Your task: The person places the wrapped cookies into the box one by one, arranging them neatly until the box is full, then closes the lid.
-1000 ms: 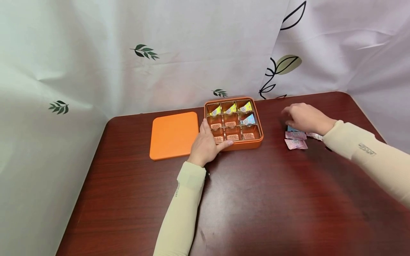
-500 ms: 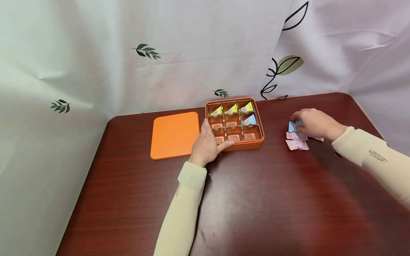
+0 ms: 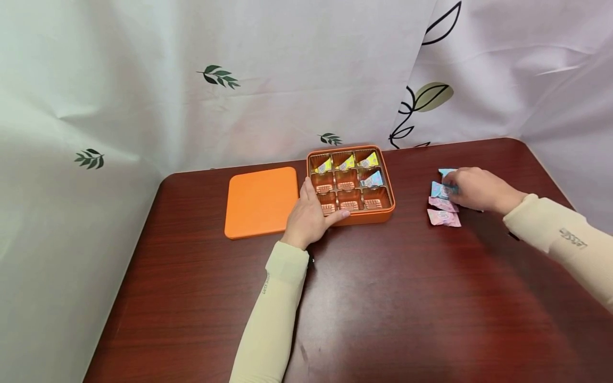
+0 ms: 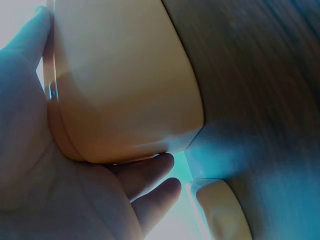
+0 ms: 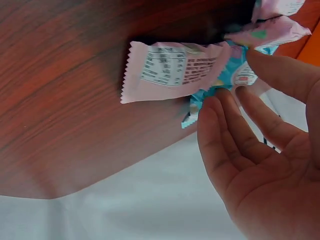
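In the head view my left hand (image 3: pixel 306 219) rests against the near left corner of an orange box (image 3: pixel 371 217), thumb along its front and straight fingers along its left side. A plastic tray inside has nine-style square compartments; yellow wrapped candies (image 3: pixel 346 163) sit across its back row and a blue one (image 3: pixel 372 179) at middle right. My right hand (image 3: pixel 483 189) is at the small candy pile, thumb and fingertips pinching a blue wrapped candy (image 5: pixel 232 70). Another blue candy (image 3: pixel 446 172) lies just behind it. A pink packet (image 5: pixel 175 70) lies beside the fingertips in the right wrist view.
An orange lid (image 3: pixel 261 202) lies flat on the dark red wooden table (image 3: pixel 364 308), left of the box. Pink wrapped candies (image 3: pixel 443 217) lie in front of the right hand. Patterned white cloth (image 3: pixel 268 106) hangs behind the table and at both sides.
My right hand has shifted toward me and slightly right, from the far blue candy to the nearer one, uncovering the far one. The left hand and box stay put.
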A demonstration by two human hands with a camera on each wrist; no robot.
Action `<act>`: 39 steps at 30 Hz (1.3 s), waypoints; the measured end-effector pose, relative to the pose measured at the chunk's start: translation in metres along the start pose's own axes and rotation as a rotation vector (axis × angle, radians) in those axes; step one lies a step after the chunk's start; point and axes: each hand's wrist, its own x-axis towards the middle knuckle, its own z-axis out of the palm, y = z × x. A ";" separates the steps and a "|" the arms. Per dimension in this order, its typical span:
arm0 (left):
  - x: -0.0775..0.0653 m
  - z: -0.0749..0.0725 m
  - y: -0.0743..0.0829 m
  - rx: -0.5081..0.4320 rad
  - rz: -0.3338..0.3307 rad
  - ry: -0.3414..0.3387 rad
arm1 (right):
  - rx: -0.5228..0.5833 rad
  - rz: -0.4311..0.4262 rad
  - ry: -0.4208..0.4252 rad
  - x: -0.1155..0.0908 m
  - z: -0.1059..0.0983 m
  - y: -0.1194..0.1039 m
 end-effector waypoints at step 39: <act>0.000 -0.001 0.000 0.005 0.002 -0.001 | -0.010 -0.009 0.014 -0.001 0.011 0.006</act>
